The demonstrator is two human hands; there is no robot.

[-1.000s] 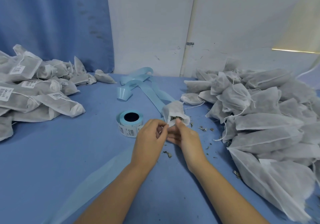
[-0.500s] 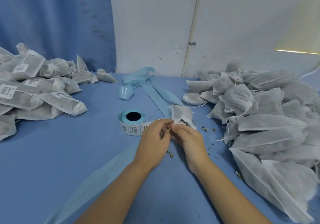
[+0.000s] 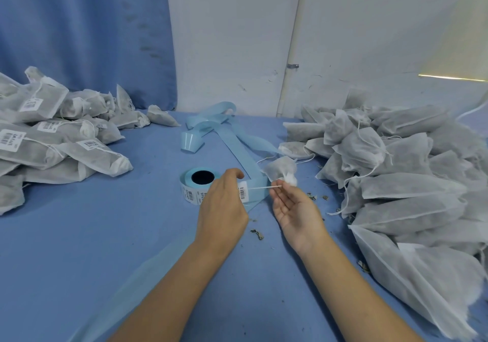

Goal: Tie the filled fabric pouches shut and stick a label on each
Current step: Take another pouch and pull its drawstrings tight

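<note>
A small white fabric pouch [image 3: 280,168] lies on the blue table just beyond my hands, its neck gathered into a tuft. A thin white drawstring [image 3: 260,187] runs taut between my hands. My left hand [image 3: 223,204] pinches its left end, back of the hand up, just in front of the label roll [image 3: 196,186]. My right hand [image 3: 294,204] pinches the string's right end close to the pouch neck, palm turned up. The roll is light blue with barcode labels on its side.
A heap of unlabelled filled pouches [image 3: 396,178] fills the right side of the table. Labelled pouches [image 3: 52,141] are piled at the left. Spent blue backing tape [image 3: 224,135] trails from the roll toward the wall. Loose herb crumbs [image 3: 257,234] lie near my hands.
My hands were together at the pouch neck; they have pulled apart, left hand leftward, drawing the string taut. The pouch mouth has cinched into a tuft.
</note>
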